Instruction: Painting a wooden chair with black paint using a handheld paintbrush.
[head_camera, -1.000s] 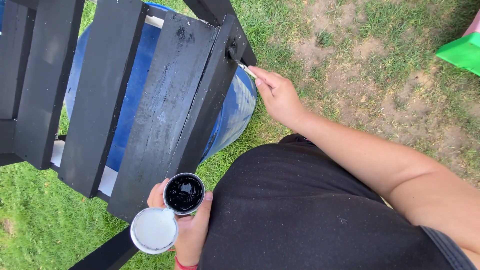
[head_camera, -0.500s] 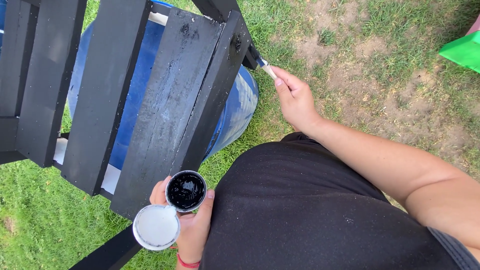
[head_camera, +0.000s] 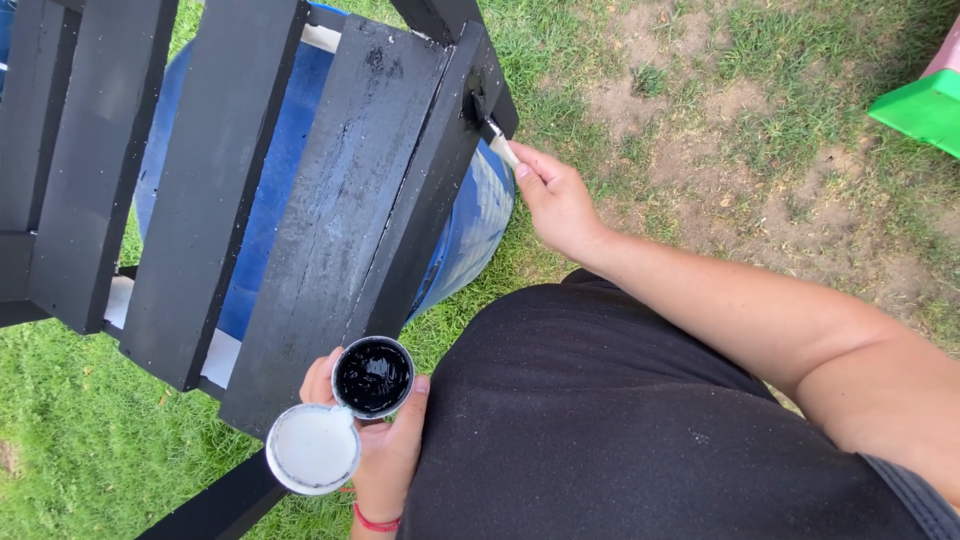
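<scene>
The right hand (head_camera: 556, 200) is gripping a paintbrush (head_camera: 493, 128) with closed fingers, pressing its bristles against the black pallet (head_camera: 330, 220). Nearer, the left hand (head_camera: 388, 450) is clasping a paint tin (head_camera: 373, 376) and its lid (head_camera: 312, 448).

The right hand (head_camera: 557, 200) has been moved up and away from the body along the edge of the black pallet (head_camera: 330, 200). The brush (head_camera: 493, 130) is now pressed against the pallet's upper corner, higher than before.
</scene>
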